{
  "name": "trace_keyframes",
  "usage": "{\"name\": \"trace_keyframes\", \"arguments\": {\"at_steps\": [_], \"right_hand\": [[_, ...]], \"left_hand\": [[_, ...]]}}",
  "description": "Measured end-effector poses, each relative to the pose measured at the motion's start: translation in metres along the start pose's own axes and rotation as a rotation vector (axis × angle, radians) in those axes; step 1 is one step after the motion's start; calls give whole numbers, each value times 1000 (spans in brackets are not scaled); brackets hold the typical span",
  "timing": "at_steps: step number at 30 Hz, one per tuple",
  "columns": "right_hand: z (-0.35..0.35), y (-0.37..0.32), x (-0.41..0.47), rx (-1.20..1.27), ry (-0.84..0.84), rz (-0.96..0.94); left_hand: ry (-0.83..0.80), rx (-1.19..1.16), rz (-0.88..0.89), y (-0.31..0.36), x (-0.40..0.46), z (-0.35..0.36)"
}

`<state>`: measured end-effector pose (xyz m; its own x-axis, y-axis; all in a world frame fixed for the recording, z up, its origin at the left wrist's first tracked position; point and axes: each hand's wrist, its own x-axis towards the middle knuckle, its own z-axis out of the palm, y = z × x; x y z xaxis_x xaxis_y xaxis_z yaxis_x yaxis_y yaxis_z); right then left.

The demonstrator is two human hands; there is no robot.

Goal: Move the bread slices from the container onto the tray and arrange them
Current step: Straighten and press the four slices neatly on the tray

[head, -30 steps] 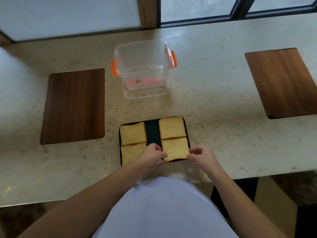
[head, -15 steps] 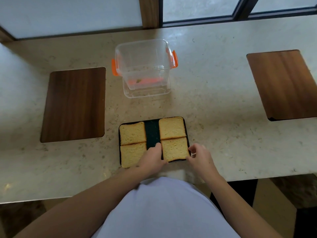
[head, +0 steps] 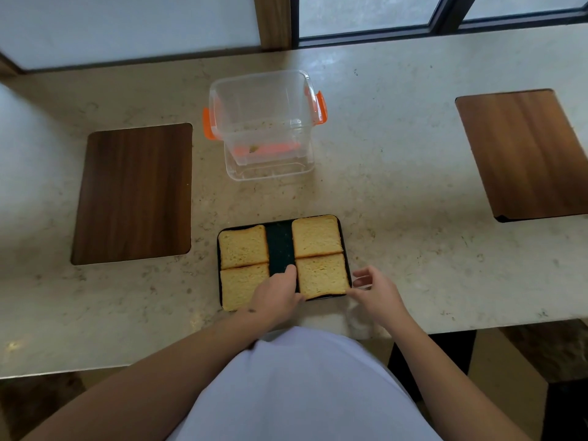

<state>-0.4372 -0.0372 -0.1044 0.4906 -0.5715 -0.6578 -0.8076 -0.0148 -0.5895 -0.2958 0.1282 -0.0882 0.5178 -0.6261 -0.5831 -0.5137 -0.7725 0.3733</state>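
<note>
A dark tray (head: 280, 246) lies on the counter near its front edge, with a bare strip down its middle. Four bread slices lie flat on it in two columns: far-left (head: 243, 246), near-left (head: 241, 286), far-right (head: 316, 235) and near-right (head: 321, 275). My left hand (head: 276, 297) pinches the near-right slice's near-left corner, its index finger lying along the slice's left edge. My right hand (head: 375, 291) is at that slice's right side, fingers spread, its thumb by the near-right corner. Behind the tray stands the clear container (head: 261, 122) with orange clips, holding no bread.
A dark wooden board (head: 133, 192) lies on the counter to the left and another (head: 525, 154) to the right. The container sits on what looks like its clear lid (head: 270, 171). Windows run along the far edge of the counter.
The near-right slice has gone from held at the tray's front edge to lying flat on it. My left index finger has slid forward along its edge. My right hand's fingers have spread apart.
</note>
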Motion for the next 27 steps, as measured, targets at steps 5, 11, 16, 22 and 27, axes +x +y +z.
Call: {"name": "trace_keyframes", "arguments": {"at_steps": [5, 11, 16, 22, 27], "right_hand": [[0, -1, 4, 30, -11, 12], [2, 1, 7, 34, -7, 35], [8, 1, 11, 5, -9, 50], [3, -10, 7, -156, -4, 22], [7, -51, 2, -330, 138, -257]], "left_hand": [[-11, -1, 6, 2, 0, -4], [-6, 18, 20, 2, -2, -4], [-4, 37, 19, 2, -2, -3], [-11, -50, 45, -4, -4, 0], [73, -283, 41, -18, -7, -9]]}}
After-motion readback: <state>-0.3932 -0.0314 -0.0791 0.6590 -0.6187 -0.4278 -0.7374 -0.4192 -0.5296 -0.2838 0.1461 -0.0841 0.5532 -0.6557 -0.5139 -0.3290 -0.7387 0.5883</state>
